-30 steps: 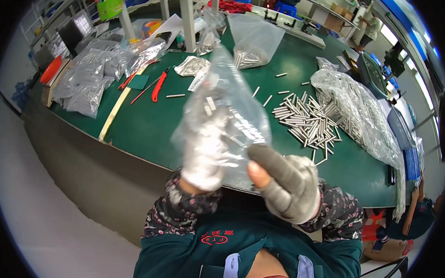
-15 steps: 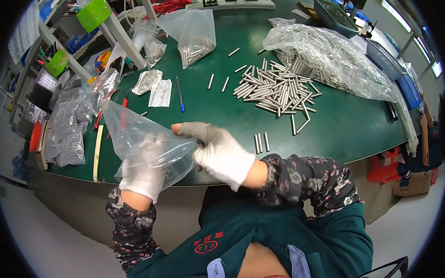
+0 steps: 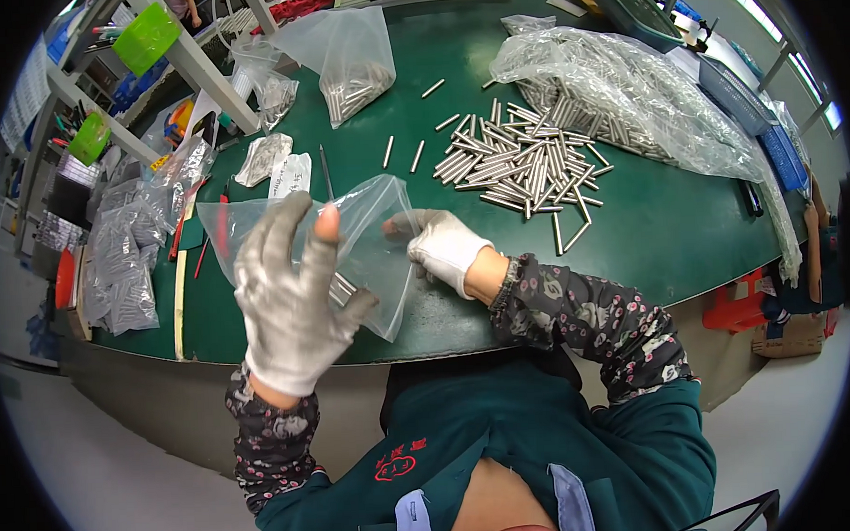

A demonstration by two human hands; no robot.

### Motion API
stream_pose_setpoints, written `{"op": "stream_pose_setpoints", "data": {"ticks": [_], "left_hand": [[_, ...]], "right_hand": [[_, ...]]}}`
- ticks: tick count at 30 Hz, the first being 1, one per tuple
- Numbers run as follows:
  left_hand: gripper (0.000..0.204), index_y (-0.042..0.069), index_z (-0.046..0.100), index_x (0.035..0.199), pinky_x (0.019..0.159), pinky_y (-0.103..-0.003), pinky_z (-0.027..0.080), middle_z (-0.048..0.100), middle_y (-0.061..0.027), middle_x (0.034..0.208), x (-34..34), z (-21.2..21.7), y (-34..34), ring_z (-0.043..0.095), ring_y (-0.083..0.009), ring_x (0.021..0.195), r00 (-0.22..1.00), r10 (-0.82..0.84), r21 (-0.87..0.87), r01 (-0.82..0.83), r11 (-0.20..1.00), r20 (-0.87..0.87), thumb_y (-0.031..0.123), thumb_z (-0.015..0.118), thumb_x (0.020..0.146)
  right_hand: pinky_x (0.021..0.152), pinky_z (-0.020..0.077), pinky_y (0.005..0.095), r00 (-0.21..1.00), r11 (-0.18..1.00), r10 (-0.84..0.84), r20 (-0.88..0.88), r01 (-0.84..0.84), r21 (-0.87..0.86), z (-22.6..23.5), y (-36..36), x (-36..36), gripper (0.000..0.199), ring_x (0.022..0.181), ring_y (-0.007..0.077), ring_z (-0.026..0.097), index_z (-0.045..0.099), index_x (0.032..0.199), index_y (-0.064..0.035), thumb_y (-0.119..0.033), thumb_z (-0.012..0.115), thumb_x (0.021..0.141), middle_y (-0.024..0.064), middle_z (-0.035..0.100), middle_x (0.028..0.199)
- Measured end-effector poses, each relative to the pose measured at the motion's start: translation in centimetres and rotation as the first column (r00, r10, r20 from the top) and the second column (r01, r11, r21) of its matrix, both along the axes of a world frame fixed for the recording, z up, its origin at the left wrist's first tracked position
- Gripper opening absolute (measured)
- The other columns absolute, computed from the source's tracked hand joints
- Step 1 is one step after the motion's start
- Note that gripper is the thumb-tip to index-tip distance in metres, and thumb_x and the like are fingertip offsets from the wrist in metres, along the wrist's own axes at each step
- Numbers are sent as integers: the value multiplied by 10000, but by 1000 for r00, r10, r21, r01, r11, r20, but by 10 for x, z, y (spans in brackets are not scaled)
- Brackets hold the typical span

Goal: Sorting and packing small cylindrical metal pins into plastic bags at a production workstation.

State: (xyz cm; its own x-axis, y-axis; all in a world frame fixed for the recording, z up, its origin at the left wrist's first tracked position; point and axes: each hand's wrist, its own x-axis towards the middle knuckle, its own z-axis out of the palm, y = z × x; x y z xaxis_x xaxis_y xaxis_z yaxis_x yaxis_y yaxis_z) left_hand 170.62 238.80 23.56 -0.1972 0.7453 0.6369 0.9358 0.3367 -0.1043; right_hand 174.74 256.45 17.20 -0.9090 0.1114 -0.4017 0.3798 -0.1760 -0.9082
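A clear plastic bag (image 3: 373, 244) stands open-sided between my hands near the table's front edge. My left hand (image 3: 290, 289), in a white glove with one bare fingertip, is raised in front of the bag with its fingers spread. A few short metal pins (image 3: 343, 289) show beside its thumb, apparently inside the bag. At the bag's right side, my gloved right hand (image 3: 443, 249) has its fingers closed on the plastic edge; its fingertips are partly behind the film. Beyond it lies a loose heap of metal pins (image 3: 534, 163), with several strays around it.
A large bag of pins (image 3: 625, 90) spills toward the heap. Farther back stands a smaller filled bag (image 3: 358, 85). Filled packets (image 3: 125, 267), a wooden strip (image 3: 181, 307) and a pen (image 3: 326, 171) lie to the left. Blue baskets (image 3: 782, 164) line the right edge.
My left hand has come out from behind the plastic and opened in front of it. My right hand has moved to the bag's right edge. The pins near the front edge are gone from there.
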Motion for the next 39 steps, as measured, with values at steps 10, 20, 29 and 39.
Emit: {"op": "stream_pose_setpoints", "data": {"ticks": [10, 20, 29, 39], "left_hand": [[194, 14, 593, 902, 651, -322, 479, 600, -130, 785, -69, -65, 23, 599, -267, 724, 818, 22, 168, -145, 975, 575, 12, 577, 709], [140, 4, 603, 877, 605, -257, 482, 636, -75, 772, -84, -110, 9, 616, -141, 669, 587, -44, 259, -288, 922, 808, -11, 573, 741], [205, -36, 574, 957, 653, -229, 486, 631, -83, 818, -80, -108, 9, 608, -124, 718, 529, -82, 251, -256, 933, 844, -43, 553, 754], [190, -32, 579, 946, 653, -226, 481, 625, -76, 807, -84, -108, 9, 607, -125, 715, 523, -90, 275, -287, 918, 848, -36, 559, 757]], "right_hand": [[807, 460, 324, 870, 554, 434, -235, -52, 831, 16, 97, -11, 312, 893, 269, 596, 624, 1007, -67, -226, 582, 742, 148, 615, 983], [745, 463, 358, 839, 44, 540, -72, 57, 997, 3, 129, -56, 163, 854, 258, 573, 635, 859, -106, -112, 558, 715, 81, 609, 859], [694, 488, 355, 729, -319, 670, 140, 113, 941, -7, 101, -113, 304, 825, 278, 574, 578, 962, -116, -23, 543, 675, 108, 557, 911], [717, 496, 312, 617, -504, 696, 368, 54, 862, 2, 80, -136, 163, 897, 215, 586, 595, 915, -88, -115, 489, 794, 65, 580, 925]]}}
